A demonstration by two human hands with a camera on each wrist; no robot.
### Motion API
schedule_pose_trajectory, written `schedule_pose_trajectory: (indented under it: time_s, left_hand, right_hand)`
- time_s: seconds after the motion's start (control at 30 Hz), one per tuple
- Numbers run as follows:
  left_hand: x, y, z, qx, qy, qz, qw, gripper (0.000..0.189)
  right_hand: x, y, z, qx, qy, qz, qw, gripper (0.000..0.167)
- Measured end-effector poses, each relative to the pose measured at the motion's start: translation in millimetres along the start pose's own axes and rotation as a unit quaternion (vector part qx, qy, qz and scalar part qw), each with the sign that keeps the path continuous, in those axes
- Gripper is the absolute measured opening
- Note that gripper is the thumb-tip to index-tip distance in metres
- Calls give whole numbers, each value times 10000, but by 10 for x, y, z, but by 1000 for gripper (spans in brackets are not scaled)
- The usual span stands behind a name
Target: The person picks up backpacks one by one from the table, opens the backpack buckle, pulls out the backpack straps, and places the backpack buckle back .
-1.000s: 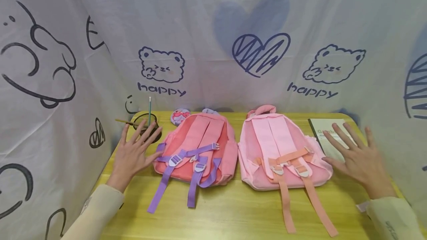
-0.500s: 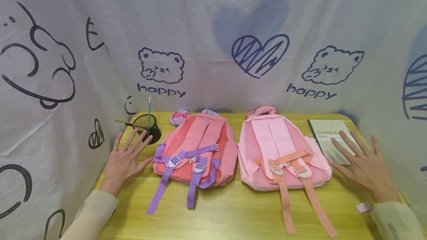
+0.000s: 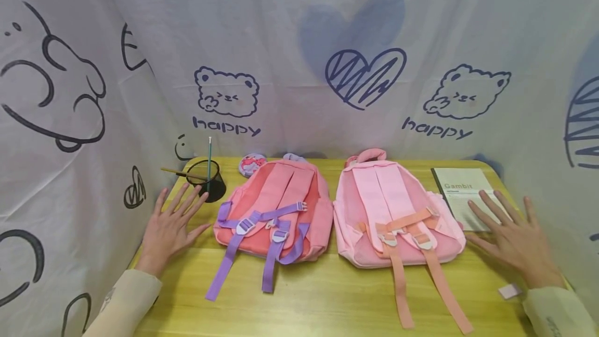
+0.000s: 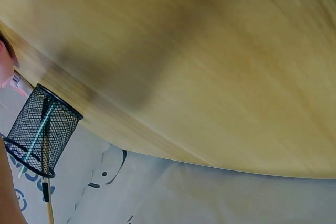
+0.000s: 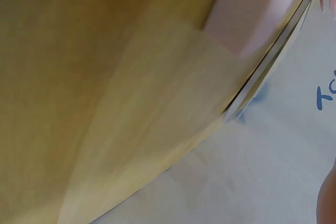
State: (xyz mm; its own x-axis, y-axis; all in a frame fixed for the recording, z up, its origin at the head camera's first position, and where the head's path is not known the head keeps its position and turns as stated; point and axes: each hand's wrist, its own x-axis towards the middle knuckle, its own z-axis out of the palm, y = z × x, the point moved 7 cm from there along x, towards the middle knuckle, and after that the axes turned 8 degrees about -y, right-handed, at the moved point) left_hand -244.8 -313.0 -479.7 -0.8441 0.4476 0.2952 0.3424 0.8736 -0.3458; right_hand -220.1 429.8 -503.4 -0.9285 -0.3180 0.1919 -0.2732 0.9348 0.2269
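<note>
Two small backpacks lie side by side with their shoulder straps facing up. The coral-pink backpack has purple webbing straps; the light pink backpack has orange ones. My left hand, fingers spread and holding nothing, is left of the coral backpack, just in front of a black mesh pen cup. On the right, my right hand is spread too, its fingers overlapping the lower part of a notebook marked "Gambit". A small pale pink block, perhaps an eraser, lies by the right wrist.
A teal pencil and a yellow-brown stick lean in the pen cup. Behind the coral backpack is a round purple-and-pink item. Printed curtains enclose the wooden table at the back and sides.
Both hands have drawn slightly back toward the person and outward, uncovering more of the pen cup and the notebook. The backpacks have stayed put.
</note>
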Motion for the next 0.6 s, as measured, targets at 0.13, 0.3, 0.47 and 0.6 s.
schedule_pose_trajectory:
  time_s: [0.13, 0.3, 0.47, 0.6]
  left_hand:
    - [-6, 0, 6, 38, -21, -9, 10000, 100]
    - [-13, 0, 18, 117, -86, -23, 9999, 102]
    - [-12, 11, 34, 102, -140, -32, 9998, 103]
    - [-11, 19, 29, 62, -115, -25, 9999, 102]
  right_hand:
    - [-20, 3, 4, 16, -44, 31, 10000, 99]
    - [-14, -2, -18, 29, -43, 33, 10000, 100]
    - [-17, 2, -32, 33, -51, 59, 10000, 99]
    - [-27, 3, -52, 21, -42, 51, 10000, 99]
